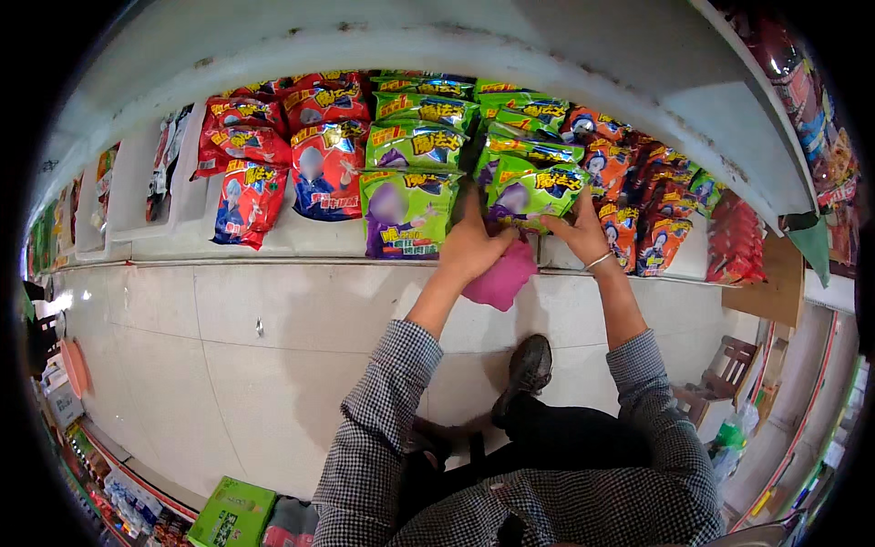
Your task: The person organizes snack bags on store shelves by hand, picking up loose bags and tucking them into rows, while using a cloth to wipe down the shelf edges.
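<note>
On a store shelf (321,246), rows of green, red and orange snack packets stand one behind another. My left hand (475,239) is at the left of the front green snack packet (536,191) in the second green row, with a pink cloth (506,277) hanging beneath the palm over the shelf's edge. My right hand (584,232) touches that packet's lower right corner with thumb and fingers. Left of my left hand stands another green packet (410,212). How firmly the left fingers hold the cloth is partly hidden.
An upper shelf (444,41) overhangs the packets. White plastic bins (137,198) stand at the left, red packets (735,246) at the right. Behind me on the tiled floor are a green box (232,513) and, to the right, a small wooden chair (731,369).
</note>
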`<state>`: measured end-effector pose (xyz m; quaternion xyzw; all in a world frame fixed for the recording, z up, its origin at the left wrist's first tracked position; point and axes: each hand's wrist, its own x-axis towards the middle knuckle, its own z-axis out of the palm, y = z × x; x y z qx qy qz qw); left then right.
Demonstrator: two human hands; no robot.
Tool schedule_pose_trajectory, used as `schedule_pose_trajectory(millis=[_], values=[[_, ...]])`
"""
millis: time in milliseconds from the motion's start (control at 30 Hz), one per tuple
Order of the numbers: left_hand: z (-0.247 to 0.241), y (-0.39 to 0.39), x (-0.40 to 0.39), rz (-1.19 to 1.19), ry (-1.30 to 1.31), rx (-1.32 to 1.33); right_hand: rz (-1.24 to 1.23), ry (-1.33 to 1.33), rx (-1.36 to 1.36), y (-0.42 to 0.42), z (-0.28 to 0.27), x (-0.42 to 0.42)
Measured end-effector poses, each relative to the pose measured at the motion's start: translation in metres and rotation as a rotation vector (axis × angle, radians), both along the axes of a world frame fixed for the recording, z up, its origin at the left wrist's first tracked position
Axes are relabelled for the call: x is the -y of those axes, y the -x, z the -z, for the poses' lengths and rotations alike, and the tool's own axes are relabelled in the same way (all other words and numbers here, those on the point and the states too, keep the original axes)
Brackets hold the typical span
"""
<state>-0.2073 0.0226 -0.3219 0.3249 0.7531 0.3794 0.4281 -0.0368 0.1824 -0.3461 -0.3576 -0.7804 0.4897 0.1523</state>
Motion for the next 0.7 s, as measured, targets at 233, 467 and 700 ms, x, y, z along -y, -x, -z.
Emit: schedule_pose_trajectory(millis=[233,467,700], values=[[0.000,-0.008,0.001,-0.044,-0.002,-0.023,0.003,0.309,-0.048,0.002,-0.008,0.014],[0.008,-0.013,0.001,-0.096,0.002,-0.082,0.152,-0.230,-0.198,-0.004,-0.059,0.007],[0.002,-0.027,-0.008,-0.169,0.008,-0.173,-0.169,-0.766,0.176,0.087,-0.110,-0.055]])
